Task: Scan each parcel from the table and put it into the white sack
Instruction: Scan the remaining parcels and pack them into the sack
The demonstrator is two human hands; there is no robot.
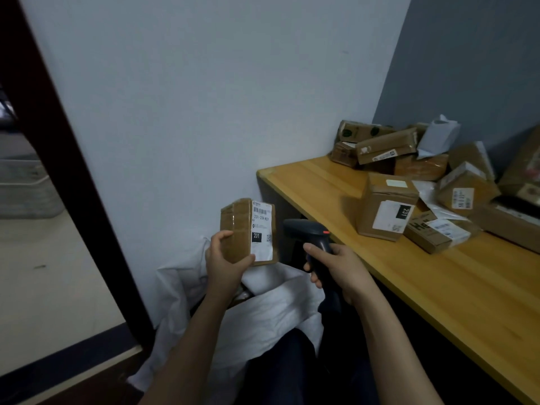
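Pale walls meet a wooden table heaped with parcels. Over the white sack, the left hand grips a small cardboard parcel; the right hand curls round a barcode scanner. Its aim may be slightly off, so tilt the label squarely toward it before dropping.

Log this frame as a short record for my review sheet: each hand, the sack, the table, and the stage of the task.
left hand: holds a small brown parcel upright, label side toward the scanner
right hand: grips a dark handheld scanner, head aimed at the parcel
white sack: below both hands, mouth open, contents unclear
table: wooden, to the right; pile of parcels at its far end
stage: held parcel apparently being scanned, not yet in the sack
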